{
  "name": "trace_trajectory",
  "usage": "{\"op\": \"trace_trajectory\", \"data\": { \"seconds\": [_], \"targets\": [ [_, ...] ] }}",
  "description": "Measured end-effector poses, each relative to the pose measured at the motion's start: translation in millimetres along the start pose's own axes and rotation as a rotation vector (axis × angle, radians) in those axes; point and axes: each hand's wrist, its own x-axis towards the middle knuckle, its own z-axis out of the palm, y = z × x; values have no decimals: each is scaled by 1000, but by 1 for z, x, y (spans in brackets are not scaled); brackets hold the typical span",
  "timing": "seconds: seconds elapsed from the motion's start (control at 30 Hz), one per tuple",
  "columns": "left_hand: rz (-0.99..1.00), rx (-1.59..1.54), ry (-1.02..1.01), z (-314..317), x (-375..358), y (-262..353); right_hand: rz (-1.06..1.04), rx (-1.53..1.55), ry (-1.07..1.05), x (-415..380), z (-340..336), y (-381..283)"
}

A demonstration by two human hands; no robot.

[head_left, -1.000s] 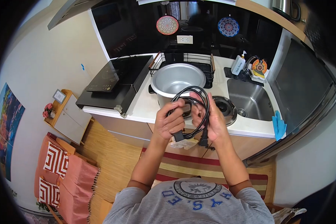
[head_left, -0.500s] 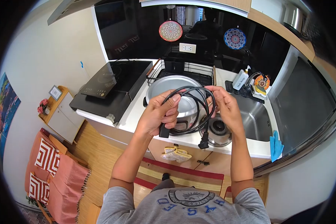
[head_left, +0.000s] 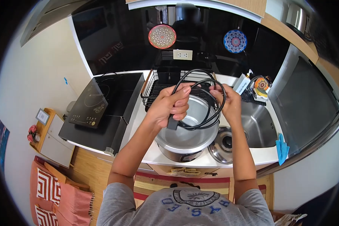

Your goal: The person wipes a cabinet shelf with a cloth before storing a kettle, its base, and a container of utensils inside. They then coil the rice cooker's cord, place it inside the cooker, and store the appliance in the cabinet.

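A coiled black power cord (head_left: pixel 196 70) is held up between both hands. My left hand (head_left: pixel 173 105) is closed around one side of the loops, and a black connector end (head_left: pixel 172 123) sticks out below its fingers. My right hand (head_left: pixel 229 104) pinches the cord on the other side, its fingertips partly hidden behind the loops. Beneath the coil stands a silver rice cooker (head_left: pixel 173 152), lidless, its grey inside visible. A metal lid with a black knob (head_left: pixel 227 142) lies to its right, partly covered by my right forearm.
Left of the cooker is a black induction cooktop (head_left: pixel 87 113). A wire dish rack (head_left: pixel 148 88) stands behind, below a wall outlet (head_left: pixel 182 55). To the right are a steel sink (head_left: pixel 258 124), a soap bottle (head_left: pixel 243 83) and a blue glove (head_left: pixel 281 148) over the counter edge.
My head view has shifted, showing more of the rice cooker. The loops have spread wider and sit higher over the pot. The plug that hung below my right hand is no longer visible.
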Motion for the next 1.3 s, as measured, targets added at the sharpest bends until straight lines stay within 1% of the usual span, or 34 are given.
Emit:
{"op": "trace_trajectory", "data": {
  "seconds": [0.03, 0.07, 0.13, 0.17, 0.2, 0.23, 0.27, 0.33, 0.37, 0.4, 0.47, 0.5, 0.53, 0.6, 0.63, 0.67, 0.73, 0.77, 0.8, 0.87, 0.9, 0.97, 1.0, 1.07, 1.1, 1.13, 1.2, 1.23, 1.27, 1.3],
  "targets": [
    [47, -19, 23, -4, 10, -5, 231, 158, -129, 2, 1, 9],
    [97, -37, 46, -10, 19, -8, 383, 260, -184, 1, 7, 18],
    [86, -42, 75, -29, 36, -15, 568, 390, -291, -2, 10, 33],
    [53, -43, 151, -39, 42, -20, 576, 389, -282, -2, 10, 32],
    [19, -43, 230, -48, 47, -26, 723, 543, -259, -2, 9, 25],
    [-10, -43, 249, -56, 49, -34, 870, 700, -232, -4, 8, 24],
    [-22, -51, 252, -61, 51, -41, 883, 699, -225, -3, 7, 30],
    [-160, 237, 287, -70, 51, -60, 1004, 433, -414, -5, 5, 47],
    [-230, 342, 283, -78, 52, -67, 977, 256, -387, -9, 12, 43],
    [-239, 337, 288, -85, 53, -72, 988, 258, -389, -10, 16, 50],
    [-358, 690, 306, -95, 55, -81, 1026, 37, -526, -6, 22, 62],
    [-341, 775, 252, -100, 54, -82, 1077, -10, -554, -2, 26, 64],
    [-352, 776, 252, -103, 54, -86, 1086, -3, -553, -3, 32, 67],
    [-610, 1014, 195, -89, 49, -76, 1092, -334, -736, -6, 42, 77],
    [-660, 1141, 128, -93, 51, -81, 1134, -332, -827, -6, 45, 81],
    [-668, 1138, 126, -90, 52, -81, 1141, -328, -828, -10, 50, 84],
    [-875, 1275, 7, -86, 54, -81, 1220, -490, -889, -16, 59, 89],
    [-872, 1283, 13, -104, 57, -101, 1240, -456, -910, -19, 59, 103],
    [-883, 1275, 17, -105, 57, -104, 1247, -452, -920, -19, 61, 101],
    [-1010, 1320, 26, -109, 61, -111, 1256, -548, -938, -16, 65, 96],
    [-1020, 1312, 27, -108, 62, -108, 1263, -544, -946, -12, 67, 91],
    [-1063, 1159, 42, -107, 59, -104, 998, -792, -1140, -9, 67, 84],
    [-1079, 1146, 36, -107, 60, -103, 1014, -785, -1151, -6, 64, 84],
    [-1068, 1178, -26, -109, 62, -100, 287, -1044, -1287, 2, 56, 84],
    [-1069, 1242, -70, -107, 62, -95, 265, -947, -1142, 8, 46, 68],
    [-1081, 1227, -83, -104, 62, -89, 244, -851, -996, 14, 33, 47],
    [-1001, 1338, -159, -105, 64, -79, 359, -590, -670, 22, -6, 25],
    [-956, 1368, -189, -110, 64, -79, 394, -741, -588, 18, -29, 23],
    [-952, 1361, -206, -112, 65, -78, 422, -897, -501, 14, -55, 22],
    [-934, 1377, -237, -112, 67, -77, 448, -1026, -540, -1, -78, 38]
  ]
}}
